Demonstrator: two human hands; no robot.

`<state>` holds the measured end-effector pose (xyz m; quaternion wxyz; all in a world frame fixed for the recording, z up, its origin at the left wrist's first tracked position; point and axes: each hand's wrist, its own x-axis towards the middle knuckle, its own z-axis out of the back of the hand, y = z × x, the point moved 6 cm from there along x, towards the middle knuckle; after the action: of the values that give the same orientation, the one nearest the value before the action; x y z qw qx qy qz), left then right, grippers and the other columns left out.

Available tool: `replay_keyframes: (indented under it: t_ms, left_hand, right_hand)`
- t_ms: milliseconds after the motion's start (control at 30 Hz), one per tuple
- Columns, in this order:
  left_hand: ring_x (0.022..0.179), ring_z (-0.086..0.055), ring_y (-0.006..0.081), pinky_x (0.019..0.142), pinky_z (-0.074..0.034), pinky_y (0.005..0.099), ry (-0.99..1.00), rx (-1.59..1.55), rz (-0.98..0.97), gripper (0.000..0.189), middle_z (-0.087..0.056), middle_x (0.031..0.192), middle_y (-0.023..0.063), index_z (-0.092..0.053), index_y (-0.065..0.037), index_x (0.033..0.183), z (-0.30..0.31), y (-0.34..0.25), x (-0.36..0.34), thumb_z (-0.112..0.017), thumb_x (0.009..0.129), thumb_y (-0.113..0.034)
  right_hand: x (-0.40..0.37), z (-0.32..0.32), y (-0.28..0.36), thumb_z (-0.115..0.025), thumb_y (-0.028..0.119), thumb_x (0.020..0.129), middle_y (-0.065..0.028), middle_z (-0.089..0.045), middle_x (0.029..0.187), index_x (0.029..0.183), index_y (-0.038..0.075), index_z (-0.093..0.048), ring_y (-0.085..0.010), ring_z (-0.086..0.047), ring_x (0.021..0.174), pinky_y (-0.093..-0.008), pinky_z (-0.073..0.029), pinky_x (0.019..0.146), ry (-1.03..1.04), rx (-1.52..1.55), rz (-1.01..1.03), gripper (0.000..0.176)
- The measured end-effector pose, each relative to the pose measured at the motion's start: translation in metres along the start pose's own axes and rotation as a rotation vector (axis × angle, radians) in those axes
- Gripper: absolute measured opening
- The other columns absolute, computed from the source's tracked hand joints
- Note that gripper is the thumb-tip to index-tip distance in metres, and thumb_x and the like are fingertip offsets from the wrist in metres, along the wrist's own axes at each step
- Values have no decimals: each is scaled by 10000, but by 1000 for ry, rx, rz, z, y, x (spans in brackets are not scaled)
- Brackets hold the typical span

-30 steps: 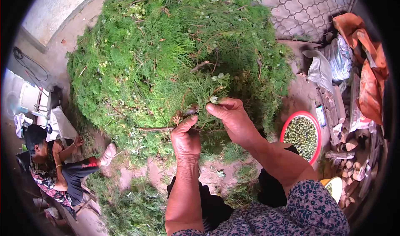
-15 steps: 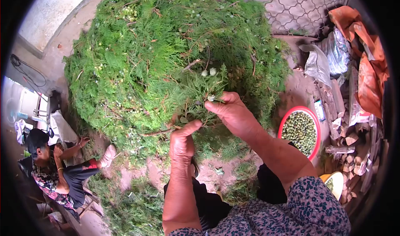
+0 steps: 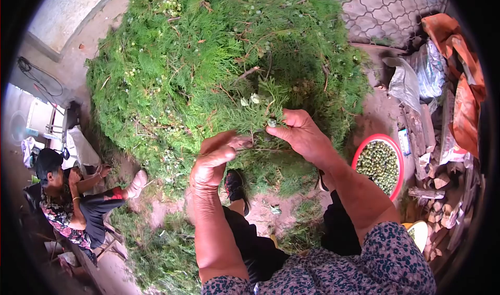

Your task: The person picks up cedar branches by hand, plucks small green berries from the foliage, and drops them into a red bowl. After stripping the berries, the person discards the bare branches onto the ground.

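In front of me is a leafy evergreen sprig [image 3: 255,115] with flat, scaly foliage and a few pale green seed cones [image 3: 254,99]. My left hand [image 3: 213,162] is closed at its lower left, fingers and thumb around the stem end, though the exact grip is partly hidden. At the sprig's right side my right hand [image 3: 304,138] pinches a small pale cone [image 3: 271,122] between thumb and forefinger. Behind both hands rises a large heap of cut evergreen branches [image 3: 172,71].
A red-rimmed basin [image 3: 402,164] holds many green cones at right, near a yellow container [image 3: 418,235]. Stacked wood [image 3: 442,196], plastic bags [image 3: 406,84] and an orange sheet [image 3: 463,97] line the right side. Another person [image 3: 67,201] sits at left. Loose greenery [image 3: 161,253] covers the floor.
My left hand has shifted left and up, and its fingers now show above the thumb. My right hand moved slightly right with the cone. The view has turned a little.
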<state>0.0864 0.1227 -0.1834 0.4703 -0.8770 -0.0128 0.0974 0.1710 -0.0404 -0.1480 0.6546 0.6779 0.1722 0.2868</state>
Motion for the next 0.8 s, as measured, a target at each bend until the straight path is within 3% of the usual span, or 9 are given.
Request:
replay_keyframes:
  t_ms: [133,200,233,267,367,467,500,667,800]
  left_hand:
    - [997,-557,276,928,-363,388,201,71,-20,572,-573,1085,202,-496,74,1133,0,5,4,-666,642,-164]
    - [1006,-551,343,946,-352,445,187,-61,-143,613,-572,1058,239,-512,25,1143,4,-4,2,-666,679,-345]
    - [1002,-547,366,941,-358,472,235,83,-142,781,-561,1077,241,-499,45,1146,1,-2,4,-569,702,-594]
    - [1002,-547,366,941,-358,472,231,82,-144,781,-561,1077,241,-499,45,1146,-2,-3,5,-569,702,-594]
    - [945,-574,354,900,-397,515,238,-126,-42,952,-581,1051,209,-515,46,1117,-10,1,6,-310,687,-778]
    - [930,-591,293,845,-468,461,186,-7,18,428,-608,988,171,-533,22,1062,-7,13,8,-600,810,-318]
    - [918,-599,257,821,-495,432,93,-227,107,384,-607,1001,154,-540,27,1052,-7,21,8,-688,719,-92]
    - [917,-588,224,849,-464,368,48,-115,64,408,-605,1010,120,-530,27,1079,-14,31,7,-656,693,-2]
    - [938,-563,223,881,-416,373,-51,-295,-5,624,-585,1036,116,-420,40,1197,-20,30,1,-715,665,-99]
  right_hand:
    - [-3,4,-5,-593,31,800,57,-472,635,783,-11,-546,-15,-384,613,-230,-349,517,63,-41,25,66]
    - [-1,3,1,-588,27,803,53,-489,650,791,-13,-548,-16,-392,620,-228,-355,525,82,-85,45,58]
    - [0,3,4,-587,26,804,54,-475,649,800,-15,-552,-18,-383,617,-231,-349,520,58,-18,88,54]
    - [0,3,7,-585,26,805,56,-461,648,809,-17,-556,-20,-373,613,-233,-343,514,34,47,130,52]
    - [0,8,-7,-573,29,815,51,-462,664,858,-22,-567,-28,-372,615,-224,-348,526,57,-7,129,67]
    - [-2,2,-13,-570,37,819,52,-446,649,861,-20,-565,-29,-364,610,-226,-346,523,110,-86,97,71]
    - [-2,-1,-11,-570,43,820,51,-426,633,847,-17,-559,-30,-356,606,-229,-342,516,132,-95,80,67]
    - [0,-8,-10,-577,61,817,25,-376,580,789,-13,-536,-50,-327,566,-252,-319,489,99,-128,45,89]
    - [-1,-13,-8,-578,69,813,-14,-426,575,791,-17,-528,-83,-337,548,-278,-328,489,104,-369,59,102]
